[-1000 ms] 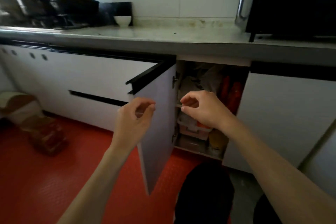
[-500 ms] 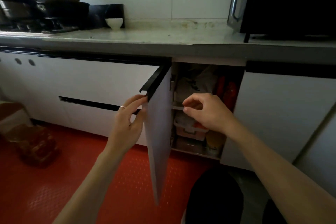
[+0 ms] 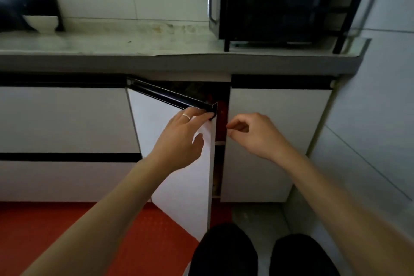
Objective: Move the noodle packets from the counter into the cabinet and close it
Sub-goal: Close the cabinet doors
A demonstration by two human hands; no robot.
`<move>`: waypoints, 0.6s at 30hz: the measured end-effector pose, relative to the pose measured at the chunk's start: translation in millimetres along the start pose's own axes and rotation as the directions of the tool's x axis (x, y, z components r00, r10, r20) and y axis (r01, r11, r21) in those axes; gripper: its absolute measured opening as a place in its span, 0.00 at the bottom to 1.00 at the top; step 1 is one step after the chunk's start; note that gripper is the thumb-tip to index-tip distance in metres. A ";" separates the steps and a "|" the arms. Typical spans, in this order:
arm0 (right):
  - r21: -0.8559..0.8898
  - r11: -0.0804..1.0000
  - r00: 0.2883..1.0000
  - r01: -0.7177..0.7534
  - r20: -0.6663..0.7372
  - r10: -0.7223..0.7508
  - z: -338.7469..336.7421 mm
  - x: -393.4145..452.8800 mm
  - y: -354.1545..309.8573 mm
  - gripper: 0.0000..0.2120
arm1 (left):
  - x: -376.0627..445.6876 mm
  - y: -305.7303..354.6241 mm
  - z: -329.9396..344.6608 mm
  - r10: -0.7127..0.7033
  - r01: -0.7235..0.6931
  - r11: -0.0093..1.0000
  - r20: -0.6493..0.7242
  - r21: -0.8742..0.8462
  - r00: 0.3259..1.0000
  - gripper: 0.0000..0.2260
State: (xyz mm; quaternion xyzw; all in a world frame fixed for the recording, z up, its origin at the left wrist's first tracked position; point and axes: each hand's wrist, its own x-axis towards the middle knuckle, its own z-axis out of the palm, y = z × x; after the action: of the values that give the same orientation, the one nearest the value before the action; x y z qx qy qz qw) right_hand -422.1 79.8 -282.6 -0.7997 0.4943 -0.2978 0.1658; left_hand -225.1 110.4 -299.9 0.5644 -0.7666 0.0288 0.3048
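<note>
- Door [image 3: 179,163] hangs ajar, free edge just left of the cabinet gap [image 3: 220,123].
- Left hand [image 3: 181,139], fingers straight, presses its dark top rail [image 3: 170,97].
- Right hand [image 3: 253,134], loosely curled, holds nothing.

Left hand [image 3: 179,139] on nearly closed cabinet door [image 3: 179,177]

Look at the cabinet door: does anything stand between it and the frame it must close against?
Nothing visible does. The cabinet door is nearly shut, the left hand pressing its free edge. The right hand hovers beside the narrow remaining gap, outside it.
</note>
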 end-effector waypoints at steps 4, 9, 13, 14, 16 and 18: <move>-0.031 0.998 0.997 -0.056 -0.049 0.054 -16.0 11.5 18.2 0.08 | 53.6 9.3 29.8 0.007 -0.010 0.995 0.033 0.104 0.999 0.27; -0.044 0.994 0.991 -0.105 -0.092 0.100 -29.1 30.2 36.6 0.06 | 93.7 11.8 57.1 -0.052 0.045 0.992 0.054 0.118 0.997 0.32; -0.068 0.990 0.986 -0.124 -0.119 0.116 -34.3 43.0 45.4 0.06 | 112.1 12.4 68.9 -0.079 0.069 0.991 0.081 0.119 0.994 0.35; -0.075 0.989 0.986 -0.128 -0.121 0.118 -34.8 44.8 46.0 0.06 | 115.6 12.6 69.6 -0.086 0.076 0.990 0.084 0.122 0.993 0.35; -0.077 0.988 0.984 -0.137 -0.127 0.127 -35.2 48.8 49.0 0.06 | 124.8 12.3 72.5 -0.100 0.086 0.985 0.090 0.149 0.991 0.36; -0.073 0.987 0.983 -0.140 -0.130 0.130 -34.2 51.3 52.0 0.05 | 132.9 11.4 75.9 -0.119 0.099 0.979 0.102 0.181 0.988 0.36</move>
State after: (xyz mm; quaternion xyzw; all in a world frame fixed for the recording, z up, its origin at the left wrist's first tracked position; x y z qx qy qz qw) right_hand -462.8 11.5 -269.4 -0.7501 0.5686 -0.3151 0.1215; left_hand -291.7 -27.6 -291.7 0.6309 -0.7449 0.0476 0.2118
